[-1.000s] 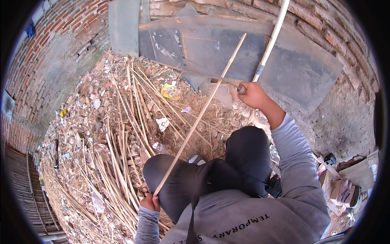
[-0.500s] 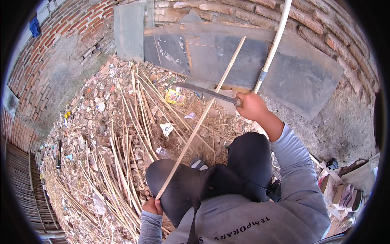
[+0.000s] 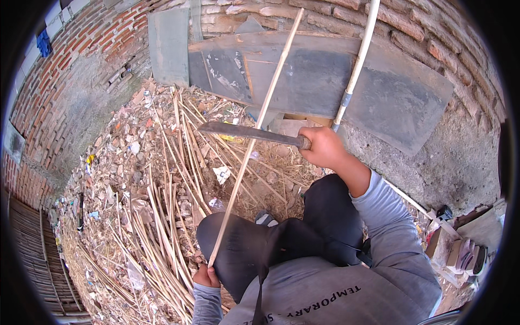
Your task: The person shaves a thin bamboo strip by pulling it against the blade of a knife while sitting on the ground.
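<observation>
My left hand is closed on the near end of a long, pale bamboo strip, beside my left knee. The strip slants up and away over my left thigh, its far end in front of the grey panels. My right hand grips the handle of a machete, its dark blade pointing left. The blade crosses the strip at about its middle; whether the two touch I cannot tell. Many loose bamboo strips lie on the ground to the left of my legs.
Rubble, straw and litter cover the ground. Grey panels lean against a brick wall, with a pale pipe upright before them. Sandals sit at the right. A slatted bamboo panel stands far left.
My right hand with the machete has shifted left and slightly nearer. The strip's far end has swung left and upward in view, while my left hand has stayed almost in place.
</observation>
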Tool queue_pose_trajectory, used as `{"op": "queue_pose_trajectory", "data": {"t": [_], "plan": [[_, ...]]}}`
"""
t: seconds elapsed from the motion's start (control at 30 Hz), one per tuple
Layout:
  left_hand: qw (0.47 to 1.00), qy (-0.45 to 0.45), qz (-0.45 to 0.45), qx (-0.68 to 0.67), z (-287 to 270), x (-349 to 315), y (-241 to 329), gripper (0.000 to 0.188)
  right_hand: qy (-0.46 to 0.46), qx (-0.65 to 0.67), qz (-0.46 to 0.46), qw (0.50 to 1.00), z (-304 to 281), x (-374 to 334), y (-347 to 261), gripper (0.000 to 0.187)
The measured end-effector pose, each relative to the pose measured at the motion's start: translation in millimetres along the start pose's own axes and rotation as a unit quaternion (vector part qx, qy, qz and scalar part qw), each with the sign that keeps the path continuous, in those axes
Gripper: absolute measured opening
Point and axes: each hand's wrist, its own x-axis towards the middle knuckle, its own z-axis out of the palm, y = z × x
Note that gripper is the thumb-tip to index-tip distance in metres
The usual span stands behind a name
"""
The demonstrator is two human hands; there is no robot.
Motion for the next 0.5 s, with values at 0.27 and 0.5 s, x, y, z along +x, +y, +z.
{"op": "queue_pose_trajectory", "data": {"t": [0.27,0.5], "plan": [[0.997,0.056,-0.002,-0.046,-17.8,17.2,36.2,0.036,-0.053,0.024,-0.030,0.998,-6.2,-53.2,-17.8,0.028],[0.996,0.070,-0.046,-0.042,-4.5,17.9,43.4,0.025,-0.078,0.062,-0.009,0.995,-5.5,-73.2,-20.9,0.025]]}}
